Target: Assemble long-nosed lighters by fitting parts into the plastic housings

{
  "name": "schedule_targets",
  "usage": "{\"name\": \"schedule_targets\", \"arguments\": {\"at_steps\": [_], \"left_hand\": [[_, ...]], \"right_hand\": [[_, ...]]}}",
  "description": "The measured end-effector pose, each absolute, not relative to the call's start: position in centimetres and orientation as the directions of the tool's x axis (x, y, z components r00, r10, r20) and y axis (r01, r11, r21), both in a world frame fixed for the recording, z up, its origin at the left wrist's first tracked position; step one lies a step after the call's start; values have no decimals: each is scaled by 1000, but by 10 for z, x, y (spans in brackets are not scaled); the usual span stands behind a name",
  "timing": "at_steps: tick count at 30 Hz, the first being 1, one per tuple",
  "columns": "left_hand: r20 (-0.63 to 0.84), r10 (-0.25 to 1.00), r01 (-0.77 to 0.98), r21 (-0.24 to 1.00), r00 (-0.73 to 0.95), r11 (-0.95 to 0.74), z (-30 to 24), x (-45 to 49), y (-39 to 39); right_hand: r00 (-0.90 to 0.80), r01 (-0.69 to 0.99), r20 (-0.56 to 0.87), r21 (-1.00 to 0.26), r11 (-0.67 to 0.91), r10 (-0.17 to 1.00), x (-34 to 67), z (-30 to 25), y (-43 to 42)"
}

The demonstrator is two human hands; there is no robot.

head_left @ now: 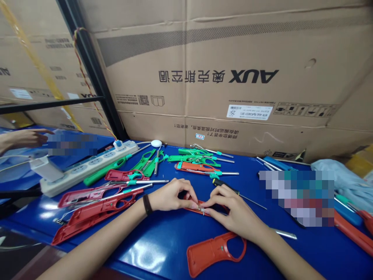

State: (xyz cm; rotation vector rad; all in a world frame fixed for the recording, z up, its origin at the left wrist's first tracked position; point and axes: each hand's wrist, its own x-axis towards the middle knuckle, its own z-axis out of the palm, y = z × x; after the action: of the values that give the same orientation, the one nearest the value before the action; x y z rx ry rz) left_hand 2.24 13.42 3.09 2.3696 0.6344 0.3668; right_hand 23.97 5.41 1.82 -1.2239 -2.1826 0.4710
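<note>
My left hand and my right hand meet over an opened orange lighter shell half on the table. Fingers of both hands are pinched around a small pale part in the shell, largely covered by the fingertips. From under my right wrist sticks out a metal tube. Nearer me lies a loose orange shell half with a finger loop. A screwdriver with a yellow and black handle rests just beyond my right hand.
Opened red lighters, green ones and an orange one lie around the blue table. A power strip stands at left, near another person's hand. Cardboard walls the back; a blurred patch sits right.
</note>
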Motion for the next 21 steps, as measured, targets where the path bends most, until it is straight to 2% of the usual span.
{"name": "schedule_targets", "arguments": {"at_steps": [8, 12, 15, 18, 21], "left_hand": [[198, 522, 290, 646, 830, -706, 32, 15, 144], [147, 494, 315, 609, 857, -728, 35, 12, 145], [126, 483, 299, 645, 866, -703, 33, 11, 146], [65, 520, 359, 651, 852, -669, 31, 12, 147], [9, 570, 456, 590, 822, -667, 33, 12, 148]], "right_hand": [[-392, 692, 308, -522, 498, 867, 238, 21, 53], [-435, 687, 335, -477, 548, 836, 237, 22, 51], [-471, 681, 337, -448, 579, 815, 236, 21, 50], [-473, 684, 326, -451, 574, 819, 235, 19, 50], [-462, 682, 319, -469, 561, 828, 235, 19, 51]]}}
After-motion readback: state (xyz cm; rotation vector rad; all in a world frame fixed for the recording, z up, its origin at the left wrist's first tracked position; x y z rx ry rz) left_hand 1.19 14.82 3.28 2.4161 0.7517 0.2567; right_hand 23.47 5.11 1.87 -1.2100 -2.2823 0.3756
